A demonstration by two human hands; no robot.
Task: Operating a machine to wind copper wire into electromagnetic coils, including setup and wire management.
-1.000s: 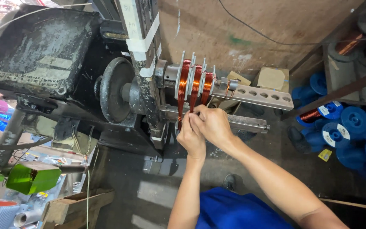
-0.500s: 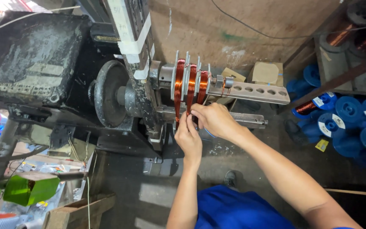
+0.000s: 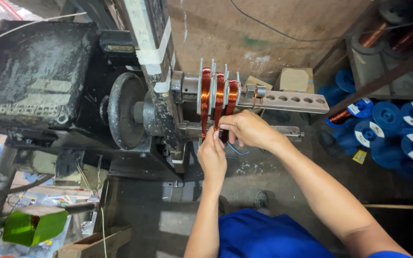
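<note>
1. Working at the centre of the frame, both hands are seen closed in on the copper coils [image 3: 218,98] wound on the slotted former [image 3: 283,101] of the winding machine [image 3: 135,110].
2. The left hand [image 3: 212,155] is raised from below, fingers bunched and pinched at the lower edge of the middle coil; whether a wire end or a tie is held cannot be told.
3. The right hand [image 3: 247,129] is laid over from the right of the frame, fingers curled down against the lower part of the coils; what is gripped beneath them is hidden.
4. Three coils are found seated between the metal dividers, upright and apart from one another.
5. It is judged that the turns should be kept bundled tightly while handled, so that none are allowed to spring out of the slot.
6. It is advised that the enamelled wire be bent gently and not dragged across the divider edges, lest the coating be scraped.
7. Blue wire spools [image 3: 397,129] are noted at the right of the frame, well apart from the hands.
</note>
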